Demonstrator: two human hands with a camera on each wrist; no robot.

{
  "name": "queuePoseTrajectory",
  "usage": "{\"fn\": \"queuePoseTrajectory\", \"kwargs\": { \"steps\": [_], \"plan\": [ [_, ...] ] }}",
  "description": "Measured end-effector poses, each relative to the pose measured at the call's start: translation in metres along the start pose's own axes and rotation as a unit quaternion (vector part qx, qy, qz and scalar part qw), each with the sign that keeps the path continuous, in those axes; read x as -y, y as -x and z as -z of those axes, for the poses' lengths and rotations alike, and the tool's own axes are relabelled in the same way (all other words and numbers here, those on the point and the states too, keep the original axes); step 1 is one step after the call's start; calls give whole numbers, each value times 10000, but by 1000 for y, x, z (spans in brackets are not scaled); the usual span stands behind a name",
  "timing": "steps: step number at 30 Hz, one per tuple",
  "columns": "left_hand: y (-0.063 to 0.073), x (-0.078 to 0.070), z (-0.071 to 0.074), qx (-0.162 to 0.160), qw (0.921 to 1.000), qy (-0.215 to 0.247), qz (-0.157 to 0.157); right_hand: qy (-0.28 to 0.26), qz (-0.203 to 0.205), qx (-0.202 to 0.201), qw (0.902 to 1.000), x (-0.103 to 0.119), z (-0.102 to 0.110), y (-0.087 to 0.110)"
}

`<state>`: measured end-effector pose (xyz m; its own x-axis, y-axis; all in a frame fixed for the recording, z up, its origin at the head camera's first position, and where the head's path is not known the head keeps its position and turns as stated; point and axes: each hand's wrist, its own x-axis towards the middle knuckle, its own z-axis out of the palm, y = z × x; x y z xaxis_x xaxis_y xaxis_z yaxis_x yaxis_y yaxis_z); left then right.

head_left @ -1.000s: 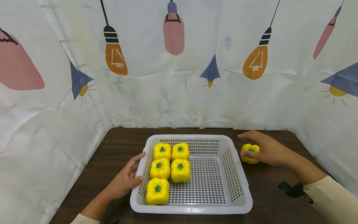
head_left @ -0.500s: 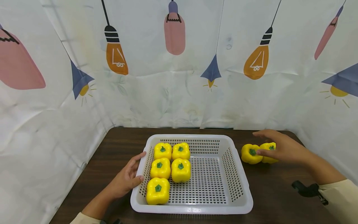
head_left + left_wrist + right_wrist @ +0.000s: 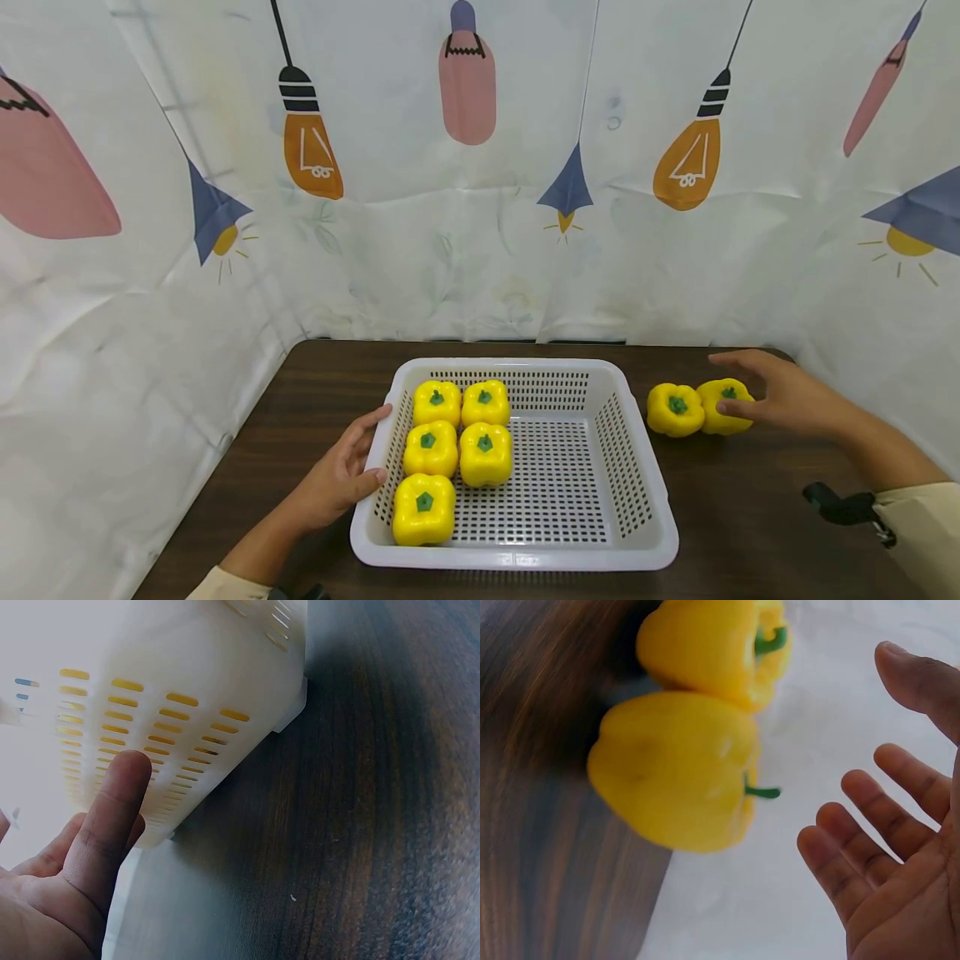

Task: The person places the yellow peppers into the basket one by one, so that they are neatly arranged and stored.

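Observation:
In the head view my left hand (image 3: 337,471) rests against the left side of a white perforated plastic basket (image 3: 513,560), fingertips and thumb at its rim. The left wrist view shows a straight finger close to the slotted outer wall (image 3: 150,690). Several yellow bell peppers (image 3: 423,510) with green stems stand upright in the basket's left part. To the right of the basket, two more yellow peppers sit side by side on the table, a nearer-to-basket pepper (image 3: 671,417) and a right-hand pepper (image 3: 720,417). My right hand (image 3: 795,396) hovers by the right-hand pepper, fingers spread, holding nothing.
The dark wood-grain table (image 3: 330,375) ends at a pale curtain (image 3: 480,250) printed with lamps and pencils, which also runs along both sides. A black strap piece (image 3: 840,504) sticks out at my right wrist.
My right hand has moved rightward, off the pepper nearest the basket, bringing the second pepper beside it into view. The left hand and the basket have stayed put.

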<state>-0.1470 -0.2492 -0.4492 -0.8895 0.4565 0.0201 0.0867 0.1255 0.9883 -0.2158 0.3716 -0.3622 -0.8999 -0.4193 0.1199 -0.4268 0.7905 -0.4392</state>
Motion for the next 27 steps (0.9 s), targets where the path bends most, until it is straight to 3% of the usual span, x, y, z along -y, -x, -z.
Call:
{"fn": "queuePoseTrajectory", "kwargs": {
  "steps": [27],
  "plan": [
    [-1, 0, 0, 5, 9999, -53, -142, -206, -528, 307, 9979, -42, -15, 8]
  ]
}}
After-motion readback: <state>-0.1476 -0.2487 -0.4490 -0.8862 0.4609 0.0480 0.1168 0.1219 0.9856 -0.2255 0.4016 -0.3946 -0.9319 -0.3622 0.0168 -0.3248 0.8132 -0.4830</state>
